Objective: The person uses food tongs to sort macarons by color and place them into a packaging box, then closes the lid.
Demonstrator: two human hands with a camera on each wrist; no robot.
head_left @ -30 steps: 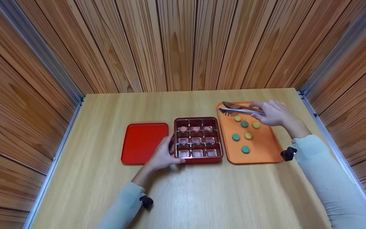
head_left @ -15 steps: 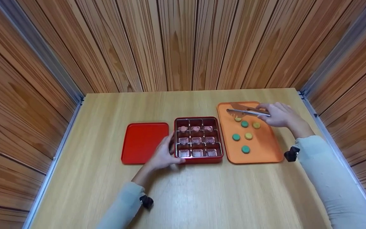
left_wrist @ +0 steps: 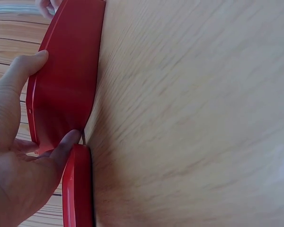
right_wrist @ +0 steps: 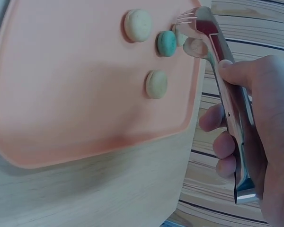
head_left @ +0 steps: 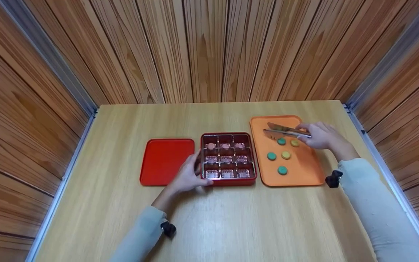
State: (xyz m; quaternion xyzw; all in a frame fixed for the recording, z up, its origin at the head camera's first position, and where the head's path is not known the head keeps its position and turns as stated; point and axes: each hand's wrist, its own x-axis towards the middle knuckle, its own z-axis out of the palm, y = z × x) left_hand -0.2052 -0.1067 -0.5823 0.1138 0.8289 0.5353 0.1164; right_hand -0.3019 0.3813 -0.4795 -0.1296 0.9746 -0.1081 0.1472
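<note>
My right hand [head_left: 318, 135] holds a pair of metal tongs [right_wrist: 232, 101] above the far part of the orange tray [head_left: 304, 174]. One end of the tongs is fork-shaped and the other like a spoon. Behind these ends, in the right wrist view, a pale yellow macaron [right_wrist: 180, 36] is partly hidden. Beside it lies a teal macaron [right_wrist: 166, 43], with other yellow and teal ones on the tray. My left hand [head_left: 187, 176] grips the near left corner of a red box [head_left: 231, 183], its thumb on the front wall. Pinkish round pieces sit in the box's back row of compartments.
A flat red lid [head_left: 166, 160] lies left of the box, partly under my left hand in the head view. The orange tray stands close to the box's right side. Wooden panels [head_left: 209, 51] rise behind the table [head_left: 209, 222] and at both sides.
The tongs have moved right and a little nearer, their ends now covering the far yellow macaron in the head view. My left hand stays on the box; the head view has shifted slightly.
</note>
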